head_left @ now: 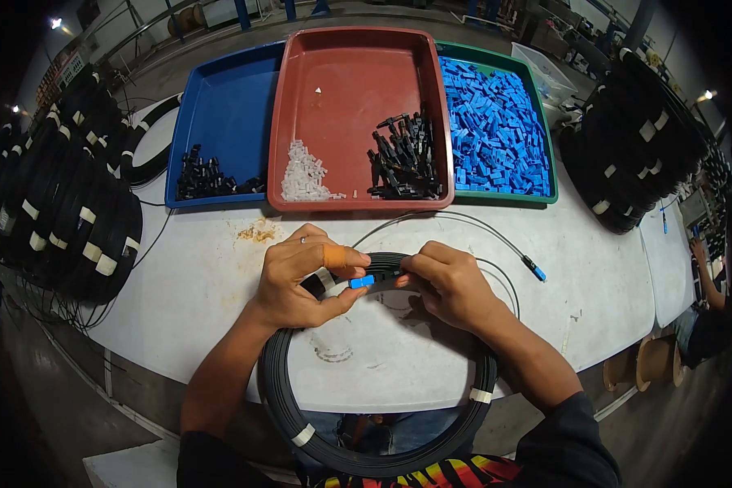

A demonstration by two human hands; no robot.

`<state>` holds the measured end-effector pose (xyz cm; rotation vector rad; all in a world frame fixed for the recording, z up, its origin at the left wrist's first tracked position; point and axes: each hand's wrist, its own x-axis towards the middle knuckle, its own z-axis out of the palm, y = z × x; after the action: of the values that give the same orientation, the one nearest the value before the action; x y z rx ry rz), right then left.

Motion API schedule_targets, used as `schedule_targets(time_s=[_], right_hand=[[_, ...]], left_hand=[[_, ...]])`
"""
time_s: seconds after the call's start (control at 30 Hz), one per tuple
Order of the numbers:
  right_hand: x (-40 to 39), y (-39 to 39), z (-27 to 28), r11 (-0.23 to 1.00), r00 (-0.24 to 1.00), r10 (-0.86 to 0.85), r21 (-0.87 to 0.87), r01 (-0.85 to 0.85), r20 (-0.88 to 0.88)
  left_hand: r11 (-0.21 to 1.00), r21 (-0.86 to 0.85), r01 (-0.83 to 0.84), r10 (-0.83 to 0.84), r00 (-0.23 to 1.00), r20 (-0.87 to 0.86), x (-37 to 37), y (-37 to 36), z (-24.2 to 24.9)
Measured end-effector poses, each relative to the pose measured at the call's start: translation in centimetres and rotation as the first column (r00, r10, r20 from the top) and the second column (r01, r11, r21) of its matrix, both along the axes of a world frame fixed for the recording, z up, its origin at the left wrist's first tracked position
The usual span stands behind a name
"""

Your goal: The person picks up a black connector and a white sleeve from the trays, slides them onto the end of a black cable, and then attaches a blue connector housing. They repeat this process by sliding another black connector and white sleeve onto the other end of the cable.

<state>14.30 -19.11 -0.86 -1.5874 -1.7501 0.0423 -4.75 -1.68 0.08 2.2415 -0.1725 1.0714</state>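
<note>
Between thumb and fingers, my left hand [301,276] pinches a blue fiber-optic connector [361,281]. An orange wrap circles one finger of that hand. My right hand [451,281] closes on the black rear part [389,276] of the same connector, where its cable begins; the fingertips hide some of it. Below and behind both hands lies a coil of black cable [278,382], bound with white tape and overhanging the table's front edge. From the coil a loose cable end curves to the right, tipped with another blue connector [539,274].
Behind my hands stand a blue tray [228,89] with black parts, a red tray [325,98] with small white pieces and black parts, and a green tray [551,183] full of blue pieces. Stacked cable coils [73,220] rise at left, more coils [638,146] at right.
</note>
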Motion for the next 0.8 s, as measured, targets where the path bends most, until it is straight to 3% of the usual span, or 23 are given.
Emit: schedule_targets(time_s=[0.17, 0.23, 0.37, 0.43, 0.57, 0.67, 0.77, 0.8], right_hand=[[0.22, -0.27, 0.60, 0.997, 0.996, 0.082, -0.010, -0.082, 0.042], [0.29, -0.28, 0.73, 0.992, 0.990, 0.125, 0.012, -0.126, 0.061], [0.42, -0.13, 0.60, 0.990, 0.988, 0.141, 0.009, -0.142, 0.059], [0.29, 0.02, 0.48, 0.989, 0.989, 0.149, 0.011, -0.149, 0.016], [0.22, 0.05, 0.50, 0.989, 0.989, 0.148, 0.004, -0.148, 0.002], [0.39, 0.16, 0.31, 0.986, 0.986, 0.166, -0.022, -0.166, 0.007], [0.37, 0.26, 0.19, 0.982, 0.983, 0.183, -0.043, -0.181, 0.026], [0.38, 0.29, 0.14, 0.983, 0.983, 0.180, -0.038, -0.180, 0.015]], left_hand=[[1.000, -0.015, 0.018, -0.018, 1.000, -0.006, 0.10, 0.03, -0.19], [0.992, -0.124, 0.029, -0.037, 0.997, -0.062, -0.03, -0.17, 0.01], [0.997, -0.066, 0.033, -0.042, 0.988, -0.147, -0.09, -0.16, -0.09], [0.968, -0.252, -0.012, -0.022, 0.991, -0.130, -0.08, -0.70, -0.42], [0.985, -0.173, -0.024, -0.003, 0.988, -0.156, -0.31, -0.76, -0.11], [0.958, -0.287, 0.014, -0.076, 0.976, -0.205, -0.19, -0.40, -0.43], [0.963, -0.257, 0.076, -0.127, 0.973, -0.191, -0.04, -0.16, -0.27], [0.987, -0.149, 0.062, -0.089, 0.979, -0.185, 0.02, -0.19, -0.09]])
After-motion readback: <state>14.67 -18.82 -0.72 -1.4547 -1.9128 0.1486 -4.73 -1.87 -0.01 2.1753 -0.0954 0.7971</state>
